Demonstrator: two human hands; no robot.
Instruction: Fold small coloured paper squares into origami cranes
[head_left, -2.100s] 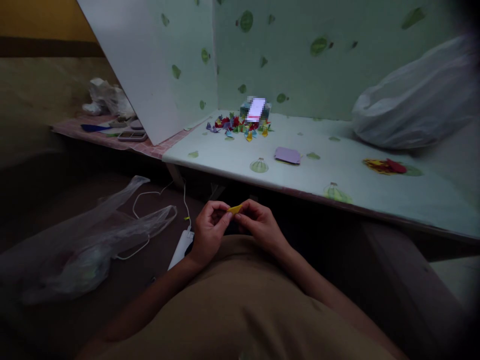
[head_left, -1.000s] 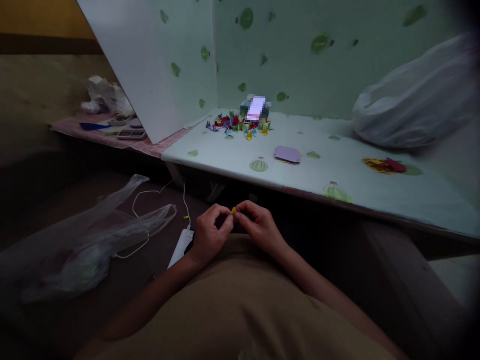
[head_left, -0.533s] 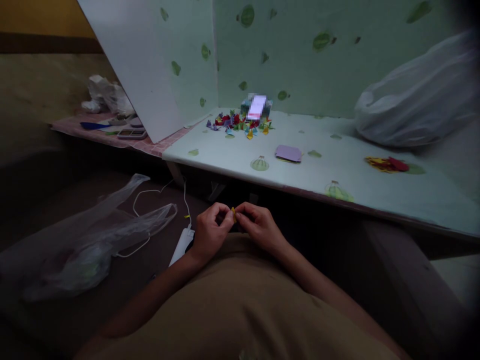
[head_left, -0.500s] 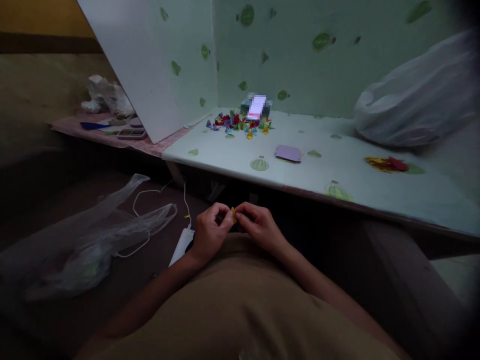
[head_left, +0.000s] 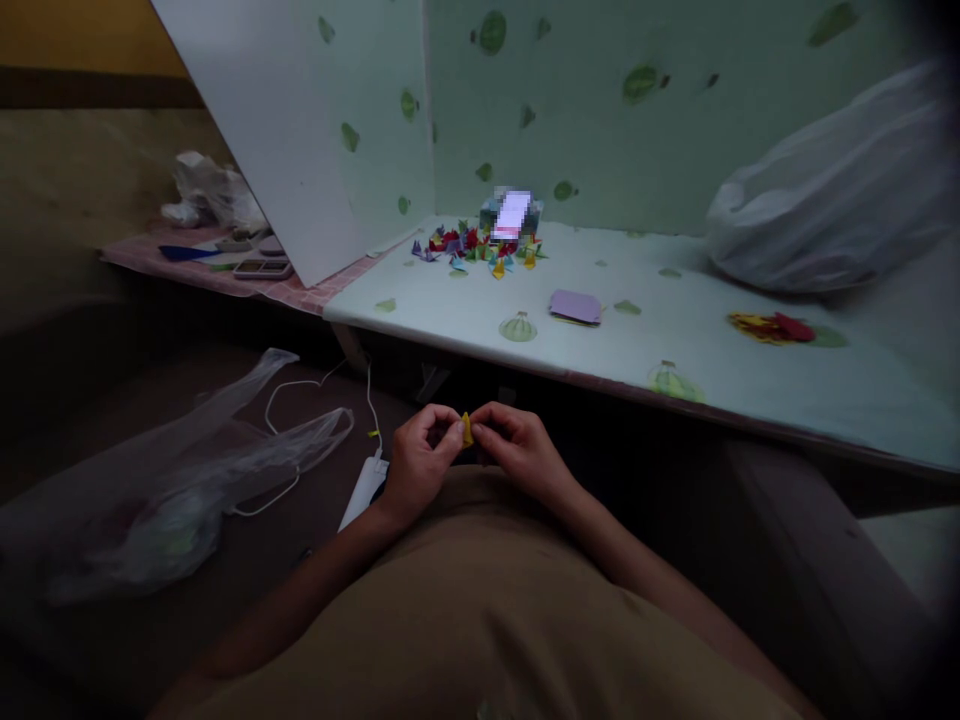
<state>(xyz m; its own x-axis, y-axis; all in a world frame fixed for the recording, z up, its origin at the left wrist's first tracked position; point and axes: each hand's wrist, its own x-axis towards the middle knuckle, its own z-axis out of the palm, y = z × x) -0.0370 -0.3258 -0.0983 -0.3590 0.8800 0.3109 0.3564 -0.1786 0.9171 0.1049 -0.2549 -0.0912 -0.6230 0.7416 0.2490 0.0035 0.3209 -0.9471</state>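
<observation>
A small piece of folded yellow paper (head_left: 467, 431) is pinched between my two hands, just above my lap and in front of the table edge. My left hand (head_left: 424, 455) grips its left side between thumb and forefinger. From the other side, my right hand (head_left: 521, 450) pinches it the same way. My fingertips hide part of its folds. Several colourful folded paper cranes (head_left: 480, 245) stand in a cluster at the back of the table. A stack of purple paper squares (head_left: 575, 307) lies nearer the front edge.
The patterned table (head_left: 450, 310) spans the view ahead. A phone (head_left: 513, 215) leans behind the cranes. Red and yellow paper pieces (head_left: 772, 328) lie at right, near a big white plastic bag (head_left: 817, 200). At lower left are a clear bag (head_left: 172, 520) and a white power strip (head_left: 364, 490) with its cord.
More of the yellow paper shows between my fingertips now. My hands have otherwise stayed in nearly the same place, and the things on the table have not moved.
</observation>
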